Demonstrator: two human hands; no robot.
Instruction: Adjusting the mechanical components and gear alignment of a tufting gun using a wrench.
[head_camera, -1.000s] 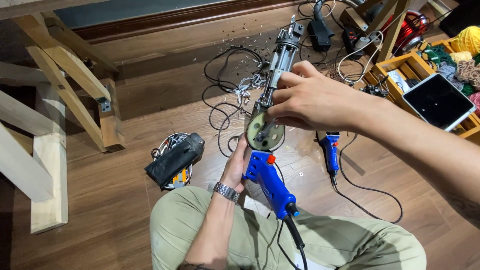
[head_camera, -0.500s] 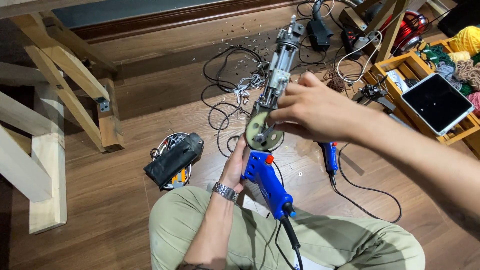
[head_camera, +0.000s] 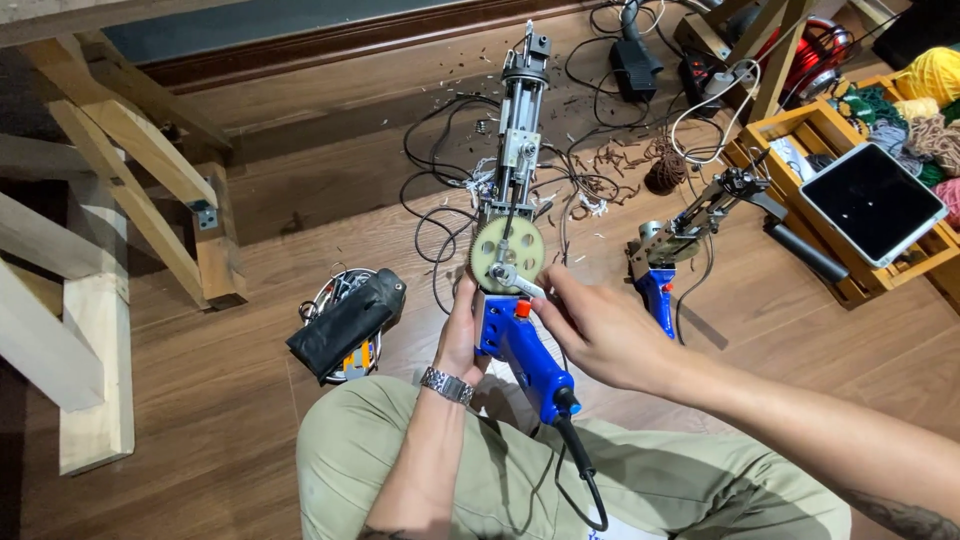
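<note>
Head | left hand (head_camera: 462, 335) grip wraps tufting gun (head_camera: 512, 300) | right hand (head_camera: 600, 335) grip pinches its gear (head_camera: 508, 255)

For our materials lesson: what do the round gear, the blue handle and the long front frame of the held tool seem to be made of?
Round gear: probably plastic, cream and matt, with round holes.
Blue handle: likely moulded plastic, smooth with a slight sheen.
Long front frame: looks like bare metal, grey and silvery, with bright glints.
</note>
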